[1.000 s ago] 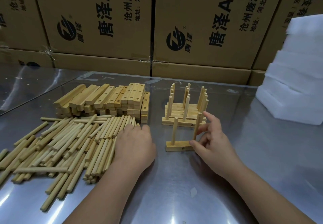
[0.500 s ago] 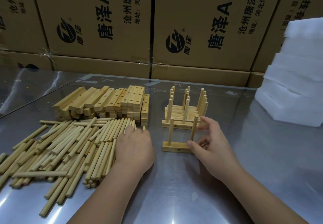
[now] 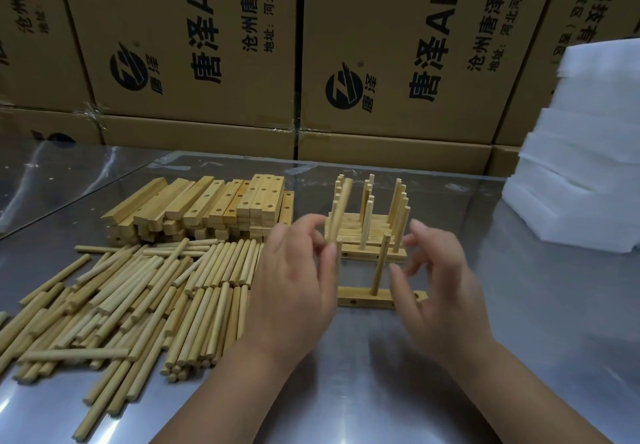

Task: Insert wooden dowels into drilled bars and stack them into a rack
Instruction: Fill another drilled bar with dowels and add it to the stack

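Wooden rack point(image 3: 375, 227) few layers up, front bar point(image 3: 381, 297) holds two dowels. Left hand point(image 3: 298, 281) pinches fresh dowel point(image 3: 341, 208), right hand point(image 3: 440, 281) loose, empty. Heap of spare dowels point(image 3: 138, 288) left, lol.

A drilled bar point(image 3: 363, 297) lies flat on the steel desk point(image 3: 346, 391) with an upright dowel point(image 3: 379, 263) standing in it. The left grip point(image 3: 294, 284) pinches a blurred loose dowel point(image 3: 338, 213), held nearly upright above the bar's left end. The right grip point(image 3: 441, 288) hovers by the bar's right end, fingers loosely curled, holding nothing. Just behind stands the rack point(image 3: 377, 227) of stacked bars. To the left lie a dowel pile point(image 3: 138, 298) and spare bars point(image 3: 207, 204); cardboard boxes point(image 3: 207, 45) and white foam sheets point(image 3: 585, 184) stand beyond.
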